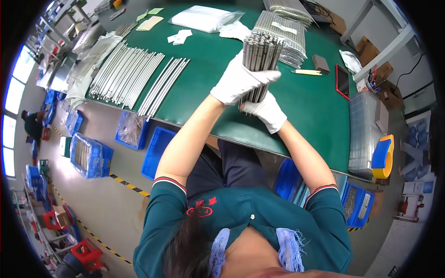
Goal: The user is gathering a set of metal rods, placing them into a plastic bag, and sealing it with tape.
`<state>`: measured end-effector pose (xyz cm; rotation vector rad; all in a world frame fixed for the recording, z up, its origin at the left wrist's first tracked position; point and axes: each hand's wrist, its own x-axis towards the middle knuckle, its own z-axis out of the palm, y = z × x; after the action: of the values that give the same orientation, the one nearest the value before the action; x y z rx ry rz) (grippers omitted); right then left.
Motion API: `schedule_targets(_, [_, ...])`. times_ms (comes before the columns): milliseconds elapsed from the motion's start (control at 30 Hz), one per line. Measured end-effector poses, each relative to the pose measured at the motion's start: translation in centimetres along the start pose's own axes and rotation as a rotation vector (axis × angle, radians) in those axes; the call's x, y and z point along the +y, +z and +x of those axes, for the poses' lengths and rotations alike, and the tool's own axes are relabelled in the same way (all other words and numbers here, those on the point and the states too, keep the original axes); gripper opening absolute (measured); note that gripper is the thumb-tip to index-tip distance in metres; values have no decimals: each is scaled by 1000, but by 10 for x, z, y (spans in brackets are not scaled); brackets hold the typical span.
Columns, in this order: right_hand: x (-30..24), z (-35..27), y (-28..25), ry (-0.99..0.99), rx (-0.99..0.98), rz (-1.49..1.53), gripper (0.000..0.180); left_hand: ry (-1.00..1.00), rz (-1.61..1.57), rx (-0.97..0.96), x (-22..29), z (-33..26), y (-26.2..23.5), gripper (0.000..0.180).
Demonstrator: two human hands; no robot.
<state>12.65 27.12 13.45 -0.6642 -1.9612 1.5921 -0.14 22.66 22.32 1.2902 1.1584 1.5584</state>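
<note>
A thick bundle of thin metal rods stands nearly upright over the green table mat. My left hand, in a white glove, is wrapped round the bundle's middle, thumb across its front. Lower down, my gloved right hand closes on the bottom end, and a bare thumb tip shows there. To the left lies a wide row of silver rods, side by side. Between that row and my left arm, several separate rods lie slanted, their near ends at the table's front edge.
Bagged clear tubes and a white plastic bag lie at the back. On the right are a yellow-handled knife, a grey block, a red-framed tablet and a tape roll. Blue bins stand below the front edge.
</note>
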Motion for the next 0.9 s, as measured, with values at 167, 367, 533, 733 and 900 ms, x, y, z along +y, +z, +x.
schedule_targets(167, [15,-1,9,-304,130,-178,63,356,347,219,-12,-11,27,48])
schedule_targets(367, [8,-14,10,-258,29,-288,60,120,161,65,-10,-30,18,75])
schedule_targets(533, [-4,-16,14,-95,109,76,39,122,119,93,-24,-18,17,58])
schedule_targets(733, [-21,-45,23,278,218,559,19,-255,677,83,-28,-1,29,84])
schedule_targets(900, [-14,-63,21,378,125,503,25,-231,991,-164,-61,-11,37,76])
